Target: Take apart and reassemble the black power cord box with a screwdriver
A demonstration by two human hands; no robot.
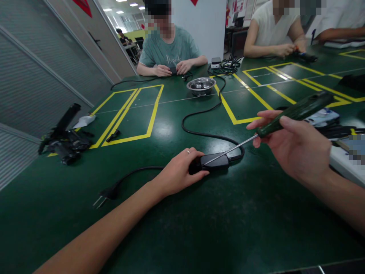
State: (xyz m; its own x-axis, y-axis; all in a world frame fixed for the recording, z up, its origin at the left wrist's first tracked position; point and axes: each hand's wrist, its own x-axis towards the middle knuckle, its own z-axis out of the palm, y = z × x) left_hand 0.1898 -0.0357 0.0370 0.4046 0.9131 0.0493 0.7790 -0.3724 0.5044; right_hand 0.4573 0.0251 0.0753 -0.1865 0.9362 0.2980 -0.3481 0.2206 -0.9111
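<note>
My left hand [182, 171] grips the left end of a black inline box on a power cord [218, 161], which lies on the green table. In my right hand [299, 146] is a screwdriver [295, 114] with a dark green handle. Its thin metal shaft slants down to the left, and the tip meets the top of the box near my left fingers. A two-pin plug [110, 194] lies at the left on one end of the cord. From the box's right side the cord loops back across the table.
A steel bowl [201, 86] with small parts stands mid-table. Black parts [67, 140] are piled at the left edge. Coiled cables [228, 66] lie at the back. Yellow tape marks rectangles. Across the table a person in a green shirt [171, 49] and others handle objects.
</note>
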